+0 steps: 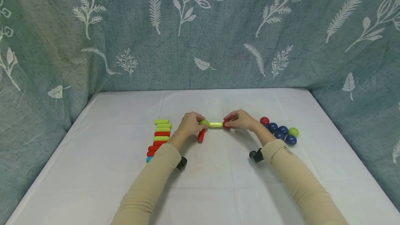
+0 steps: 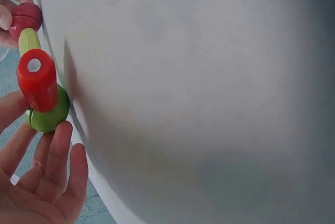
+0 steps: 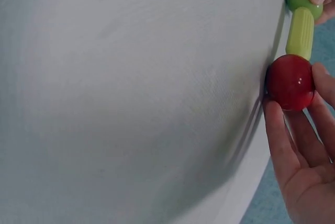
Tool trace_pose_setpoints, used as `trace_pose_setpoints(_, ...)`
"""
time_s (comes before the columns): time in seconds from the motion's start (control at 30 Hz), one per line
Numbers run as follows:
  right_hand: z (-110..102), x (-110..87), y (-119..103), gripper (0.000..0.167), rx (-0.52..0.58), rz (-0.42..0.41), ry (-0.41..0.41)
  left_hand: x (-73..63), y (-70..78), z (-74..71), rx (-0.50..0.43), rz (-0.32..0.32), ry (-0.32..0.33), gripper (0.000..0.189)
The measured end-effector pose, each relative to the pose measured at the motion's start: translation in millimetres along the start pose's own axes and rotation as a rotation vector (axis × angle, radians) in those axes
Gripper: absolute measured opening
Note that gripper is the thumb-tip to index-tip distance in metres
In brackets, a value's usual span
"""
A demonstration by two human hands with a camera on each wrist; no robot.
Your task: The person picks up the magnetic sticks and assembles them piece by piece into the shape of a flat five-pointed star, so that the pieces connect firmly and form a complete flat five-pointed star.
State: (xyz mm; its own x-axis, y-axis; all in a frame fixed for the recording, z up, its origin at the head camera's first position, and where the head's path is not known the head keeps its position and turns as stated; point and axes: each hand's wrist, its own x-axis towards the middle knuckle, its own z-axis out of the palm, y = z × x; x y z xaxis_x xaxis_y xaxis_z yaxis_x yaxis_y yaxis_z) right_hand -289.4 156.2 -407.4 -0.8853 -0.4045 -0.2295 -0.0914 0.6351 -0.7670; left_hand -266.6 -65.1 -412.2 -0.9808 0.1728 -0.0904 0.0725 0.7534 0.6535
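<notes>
My left hand [image 1: 189, 124] pinches a green ball [image 1: 204, 122] between thumb and fingers. A red rod [image 2: 37, 80] with a pale disc at its end sticks out from that ball toward me. The right hand [image 1: 241, 119] grips a red ball [image 3: 290, 82] with its thumb and fingertips. Between the two balls runs a yellow-green rod [image 1: 215, 125], touching both, so the pieces form one joined chain. In the head view, the fingers cover part of each ball.
Left of the hands, a column of yellow-green, red and blue rods [image 1: 162, 125] lies on the white table [image 1: 212, 183], partly behind the left sleeve. Several blue balls [image 1: 282, 130], a green ball [image 1: 293, 132] and another red ball [image 1: 264, 121] sit beyond the right forearm.
</notes>
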Motion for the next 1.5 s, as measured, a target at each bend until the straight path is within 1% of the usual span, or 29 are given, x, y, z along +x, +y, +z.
trace_pose_setpoints(0.13,0.7,-2.2,-1.6,0.031,0.013,0.0,-0.002,-0.6,-0.5,0.6,0.007,0.015,0.009,0.031)
trace_pose_setpoints(0.3,1.5,-2.8,-2.7,0.034,-0.006,0.003,0.007,-2.8,-0.4,-0.6,0.027,0.029,0.013,0.029)
trace_pose_setpoints(0.5,0.9,-6.8,-2.6,0.04,-0.039,0.0,0.077,-12.0,3.1,-2.7,0.121,0.0,-0.021,0.026)
trace_pose_setpoints(0.57,0.8,-9.7,-2.2,0.04,-0.04,-0.007,0.086,-16.3,5.4,-2.1,0.154,-0.015,-0.031,0.029)
trace_pose_setpoints(0.63,1.3,-12.0,-1.2,0.041,-0.034,-0.006,0.079,-20.4,7.2,-1.3,0.18,-0.023,-0.037,0.032)
trace_pose_setpoints(0.77,4.0,-17.7,-0.4,0.041,-0.041,-0.013,0.032,-29.2,11.1,-0.2,0.199,-0.038,-0.051,0.037)
trace_pose_setpoints(0.9,7.9,-24.3,-2.2,0.038,-0.049,-0.066,-0.048,-36.9,15.9,1.6,0.21,-0.047,-0.063,0.042)
trace_pose_setpoints(1.1,17.0,-31.8,-6.1,0.033,-0.053,-0.1,-0.253,-42.1,23.4,6.7,0.272,-0.059,-0.055,0.045)
trace_pose_setpoints(1.17,20.3,-34.4,-7.8,0.033,-0.062,-0.117,-0.3,-43.1,25.4,8.4,0.305,-0.061,-0.046,0.047)
trace_pose_setpoints(1.23,23.1,-36.6,-9.5,0.033,-0.072,-0.127,-0.309,-44.1,27.3,9.5,0.334,-0.064,-0.04,0.049)
trace_pose_setpoints(1.33,26.9,-38.2,-10.9,0.033,-0.098,-0.133,-0.283,-46.2,29.1,10.1,0.367,-0.068,-0.039,0.049)
trace_pose_setpoints(1.43,30.0,-38.0,-10.7,0.03,-0.13,-0.141,-0.257,-48.3,29.3,8.3,0.365,-0.075,-0.058,0.047)
trace_pose_setpoints(1.5,31.7,-37.6,-10.4,0.028,-0.141,-0.14,-0.248,-49.3,26.8,5.6,0.349,-0.076,-0.084,0.045)
